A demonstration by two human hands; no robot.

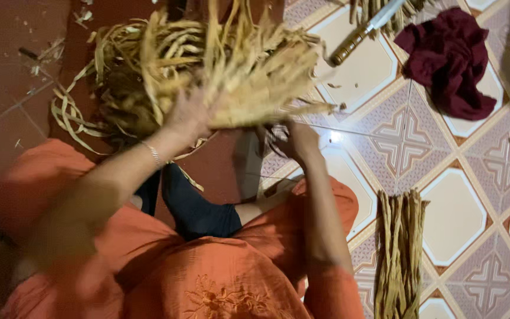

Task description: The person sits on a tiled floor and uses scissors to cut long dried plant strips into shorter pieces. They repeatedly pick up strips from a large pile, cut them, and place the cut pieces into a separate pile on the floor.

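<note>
My left hand (189, 116) grips a thick bundle of dried straw-coloured strips (255, 71), held up above the floor with the ends fanning out to the right. My right hand (295, 140) is closed just under the bundle and pinches a thin thread (355, 131) that stretches to the right. A bracelet sits on my left wrist. I wear an orange garment, and a foot in a dark blue sock (199, 212) lies below the hands.
A loose heap of dried strips (119, 88) lies behind the bundle. A knife with a wooden handle (358, 32) and a dark red cloth (453, 62) lie on the patterned tiled floor (450, 207). A tied bundle of strips (399, 254) lies at lower right.
</note>
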